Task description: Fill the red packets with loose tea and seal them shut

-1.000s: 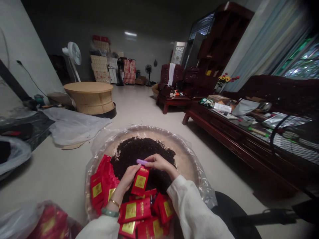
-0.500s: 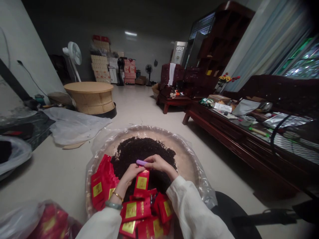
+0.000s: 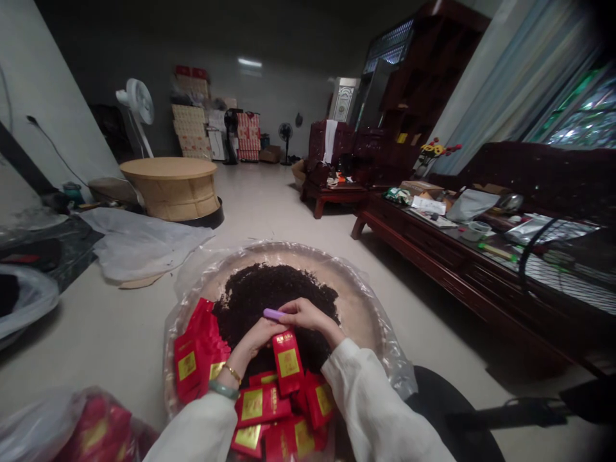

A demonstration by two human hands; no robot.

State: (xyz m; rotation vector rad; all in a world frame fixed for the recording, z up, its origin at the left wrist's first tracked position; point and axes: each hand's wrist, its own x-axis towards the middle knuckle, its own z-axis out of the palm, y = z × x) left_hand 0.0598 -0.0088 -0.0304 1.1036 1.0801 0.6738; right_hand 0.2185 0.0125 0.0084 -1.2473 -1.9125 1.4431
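My left hand (image 3: 260, 333) is closed at the top end of a red packet (image 3: 287, 362) with a yellow label, which hangs below the fingers over other packets. My right hand (image 3: 305, 314) is closed on a slim purple bar-shaped tool (image 3: 274, 314), held just above the left hand's knuckles. The two hands meet over a heap of dark, loose dried leaves (image 3: 269, 285) in a wide round woven tray (image 3: 359, 301). Near my forearms lies a pile of red packets (image 3: 264, 403). A further stack of red packets (image 3: 199, 346) rests on the tray's left side.
Clear plastic lines the tray's rim. A plastic bag of red packets (image 3: 101, 430) lies at lower left, and a black round stool (image 3: 452, 410) at lower right. A cluttered dark wooden table (image 3: 433, 256) runs along the right. A drum-shaped wooden table (image 3: 171, 186) stands back left.
The red packet at my left hand has shifted right and slightly down, and its lower end now tilts to the right. My right hand and the purple tool have hardly moved.
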